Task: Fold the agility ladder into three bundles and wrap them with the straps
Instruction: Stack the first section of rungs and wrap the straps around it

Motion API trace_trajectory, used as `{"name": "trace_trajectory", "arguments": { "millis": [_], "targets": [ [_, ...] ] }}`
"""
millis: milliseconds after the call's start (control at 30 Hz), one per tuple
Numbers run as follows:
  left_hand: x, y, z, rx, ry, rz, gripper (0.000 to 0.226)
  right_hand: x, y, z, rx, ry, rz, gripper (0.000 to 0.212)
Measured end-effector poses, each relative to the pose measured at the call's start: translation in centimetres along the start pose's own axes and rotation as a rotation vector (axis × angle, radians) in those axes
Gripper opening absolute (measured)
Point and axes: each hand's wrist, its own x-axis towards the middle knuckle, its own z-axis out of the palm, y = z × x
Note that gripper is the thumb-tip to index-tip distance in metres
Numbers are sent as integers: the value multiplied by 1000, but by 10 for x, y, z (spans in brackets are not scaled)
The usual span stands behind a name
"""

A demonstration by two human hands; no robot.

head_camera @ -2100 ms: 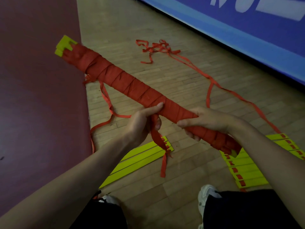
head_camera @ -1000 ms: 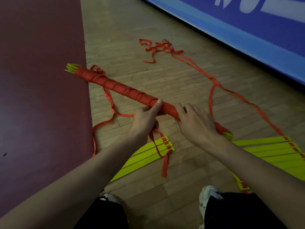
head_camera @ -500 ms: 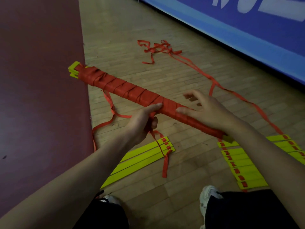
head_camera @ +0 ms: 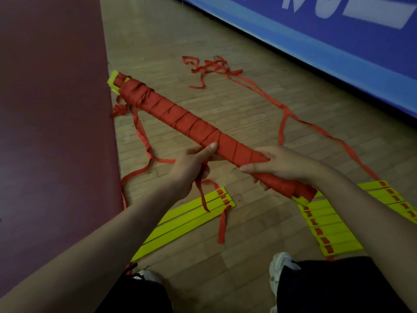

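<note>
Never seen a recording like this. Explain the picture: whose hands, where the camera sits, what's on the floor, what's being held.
No machine here: a person works with bare hands, and the one camera sits on their head, looking down. The left hand and right hand both grip a long bundle: yellow ladder slats stacked together and wound round in red, with yellow ends peeking out. A loose strap end hangs below the left hand. On the wooden floor lie more yellow slats near the left and a second set at the right, with loose red strap trailing away. A dark red mat lies left, a blue board stands behind, and a white shoe shows below.
</note>
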Motion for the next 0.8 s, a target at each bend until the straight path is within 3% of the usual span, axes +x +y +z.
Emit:
{"name": "trace_trajectory", "arguments": {
  "millis": [233, 433, 633, 800],
  "targets": [
    [0, -2, 4, 279, 128, 9, 21, 12, 9, 5, -276, 232, -60, 16],
    [-1, 0, 8, 423, 149, 107, 23, 12, 5, 21, -926, 428, -35, 41],
    [-7, 1, 11, 291, 160, 47, 10, 17, 3, 43, -1168, 551, -127, 40],
    [-4, 1, 7, 90, 230, 17, 37, 28, 21, 53, -1269, 691, -279, 57]
  ]
}}
